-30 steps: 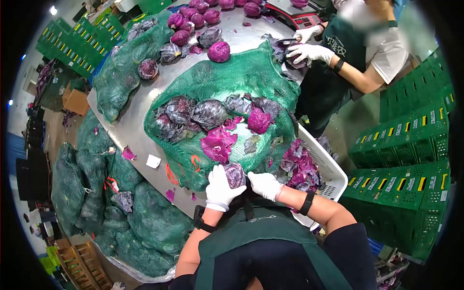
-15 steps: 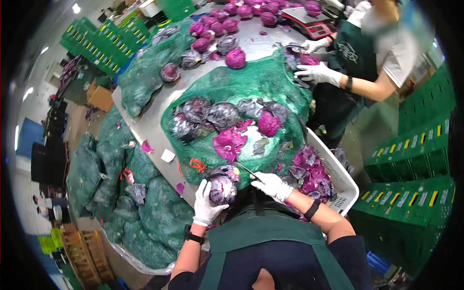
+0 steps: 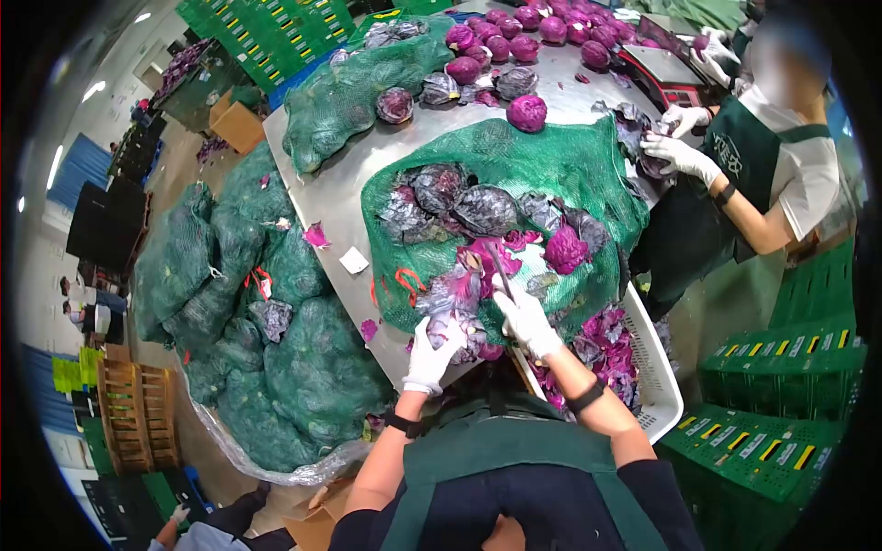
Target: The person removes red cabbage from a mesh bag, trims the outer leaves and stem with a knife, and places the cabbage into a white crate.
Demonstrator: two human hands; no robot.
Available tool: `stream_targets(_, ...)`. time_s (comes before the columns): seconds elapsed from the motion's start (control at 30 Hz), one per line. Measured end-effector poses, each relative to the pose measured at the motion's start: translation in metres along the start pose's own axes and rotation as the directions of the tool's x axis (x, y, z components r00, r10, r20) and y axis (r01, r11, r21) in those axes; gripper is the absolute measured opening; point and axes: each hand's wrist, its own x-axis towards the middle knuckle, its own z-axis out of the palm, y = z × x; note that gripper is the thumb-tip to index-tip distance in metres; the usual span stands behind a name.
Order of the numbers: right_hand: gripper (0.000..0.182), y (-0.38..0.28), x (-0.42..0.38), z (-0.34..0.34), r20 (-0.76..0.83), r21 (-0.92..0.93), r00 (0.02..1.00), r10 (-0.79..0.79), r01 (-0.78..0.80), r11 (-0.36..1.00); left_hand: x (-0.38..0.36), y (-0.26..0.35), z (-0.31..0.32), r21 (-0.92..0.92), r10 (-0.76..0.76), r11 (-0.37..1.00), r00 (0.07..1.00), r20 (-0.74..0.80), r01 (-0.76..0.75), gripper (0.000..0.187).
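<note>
One cabbage sits at the table's near edge, cupped from below by the left hand, whose gloved fingers curl around its lower side. The right hand is closed around the handle of a single knife, the blade pointing up and away over the cabbage's upper right side. Just behind lies one open net sack holding about six heads. To the right, a white basket hangs at the table edge, full of purple leaves. At the far right edge a co-worker's two gloved hands hold another head.
</note>
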Motion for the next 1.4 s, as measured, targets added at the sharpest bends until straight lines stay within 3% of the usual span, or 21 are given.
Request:
stream_targets(0.1, 0.065, 0.032, -0.026, 0.024, 0.122, -0.246, 0.979, -0.165, 0.191, 0.95, -0.013, -0.015, 0.022, -0.109, -0.025, 0.994, 0.991, -0.135, 0.01, 0.096)
stream_targets(0.17, 0.069, 0.036, -0.038, 0.035, 0.094, -0.352, 0.993, -0.073, 0.102, 0.93, -0.027, -0.001, 0.029, 0.053, 0.1, 0.995, 0.971, -0.22, -0.09, 0.097)
stream_targets(0.23, 0.061, 0.033, -0.041, 0.033, 0.084, -0.176, 0.995, 0.062, -0.046, 0.983, -0.028, -0.005, 0.032, 0.014, 0.122, 0.992, 0.967, -0.224, -0.122, 0.095)
stream_targets(0.3, 0.047, 0.044, -0.038, 0.028, 0.022, -0.121, 1.0, -0.018, 0.02, 0.992, -0.028, -0.008, 0.028, -0.012, 0.148, 0.988, 0.963, -0.225, -0.155, 0.095)
stream_targets(0.37, 0.028, 0.067, -0.029, 0.016, -0.141, -0.096, 0.982, 0.128, -0.142, 0.985, -0.021, -0.015, 0.016, -0.332, 0.007, 0.941, 0.981, -0.195, -0.073, 0.088)
stream_targets(0.43, 0.026, 0.071, -0.033, -0.004, -0.11, -0.111, 0.993, 0.051, -0.064, 0.992, -0.012, -0.055, 0.001, -0.744, -0.195, 0.66, 0.98, -0.033, 0.106, 0.065)
stream_targets(0.5, 0.029, 0.109, -0.02, -0.045, -0.172, -0.538, 0.933, -0.316, 0.18, 0.824, -0.024, -0.027, -0.033, -0.758, -0.295, 0.578, 0.944, 0.151, 0.302, 0.053)
stream_targets(0.57, 0.035, 0.053, -0.031, -0.08, -0.361, -0.522, 0.9, -0.244, 0.022, 0.853, -0.018, -0.034, -0.064, -0.3, -0.292, 0.859, 0.879, 0.377, 0.414, 0.053)
stream_targets(0.63, 0.036, 0.046, -0.032, -0.112, -0.456, -0.796, 0.749, -0.48, -0.101, 0.597, -0.029, 0.004, -0.061, 0.068, 0.063, 0.995, 0.996, 0.07, -0.068, 0.068)
stream_targets(0.67, 0.037, 0.04, -0.029, -0.118, -0.42, -0.833, 0.717, -0.557, -0.061, 0.55, -0.024, 0.01, -0.062, 0.146, 0.314, 0.934, 0.945, 0.092, -0.325, 0.081)
stream_targets(0.7, 0.038, 0.035, -0.026, -0.119, -0.38, -0.867, 0.679, -0.628, -0.025, 0.498, -0.018, 0.01, -0.059, 0.139, 0.31, 0.937, 0.946, 0.092, -0.321, 0.081)
stream_targets(0.77, 0.038, 0.01, -0.034, -0.086, -0.308, -0.767, 0.804, -0.508, 0.106, 0.633, -0.011, 0.008, -0.05, 0.339, 0.369, 0.791, 0.839, 0.4, -0.51, 0.082)
stream_targets(0.8, 0.035, -0.009, -0.043, -0.059, -0.275, -0.508, 0.915, -0.297, 0.123, 0.852, -0.013, 0.016, -0.046, 0.236, 0.308, 0.887, 0.889, 0.338, -0.397, 0.079)
stream_targets(0.87, 0.041, 0.009, -0.05, -0.021, 0.004, -0.473, 0.962, -0.273, 0.243, 0.847, -0.017, 0.005, -0.037, 0.143, 0.233, 0.952, 0.945, 0.23, -0.269, 0.077)
stream_targets(0.97, 0.053, 0.016, -0.062, 0.031, 0.079, -0.38, 0.997, 0.006, 0.024, 0.925, -0.026, -0.015, -0.015, -0.082, 0.04, 0.996, 0.998, 0.047, -0.036, 0.074)
stream_targets(1.03, 0.053, 0.031, -0.069, 0.05, 0.086, -0.528, 0.975, -0.206, 0.22, 0.82, -0.03, -0.017, -0.003, -0.073, -0.072, 0.995, 0.997, -0.038, 0.069, 0.073)
stream_targets(1.1, 0.056, 0.023, -0.073, 0.054, 0.094, -0.532, 0.968, -0.232, 0.246, 0.81, -0.032, -0.01, 0.001, -0.11, -0.122, 0.987, 0.992, -0.018, 0.12, 0.079)
stream_targets(1.17, 0.055, 0.024, -0.068, 0.053, 0.096, -0.549, 0.986, -0.138, 0.168, 0.819, -0.031, -0.011, 0.008, 0.078, 0.166, 0.985, 0.973, -0.159, -0.155, 0.085)
stream_targets(1.23, 0.046, 0.038, -0.055, 0.048, 0.068, -0.574, 0.976, -0.208, 0.209, 0.791, -0.029, -0.006, 0.009, 0.094, 0.122, 0.989, 0.987, -0.107, -0.112, 0.09)
stream_targets(1.37, 0.025, 0.068, -0.02, 0.033, -0.115, -0.361, 0.949, -0.293, 0.235, 0.903, -0.027, -0.011, 0.008, 0.111, 0.158, 0.982, 0.986, -0.058, -0.151, 0.083)
stream_targets(1.4, 0.023, 0.067, -0.011, 0.026, -0.11, -0.144, 0.993, -0.039, 0.023, 0.989, -0.029, -0.016, 0.004, 0.04, 0.173, 0.984, 0.984, -0.032, -0.172, 0.08)
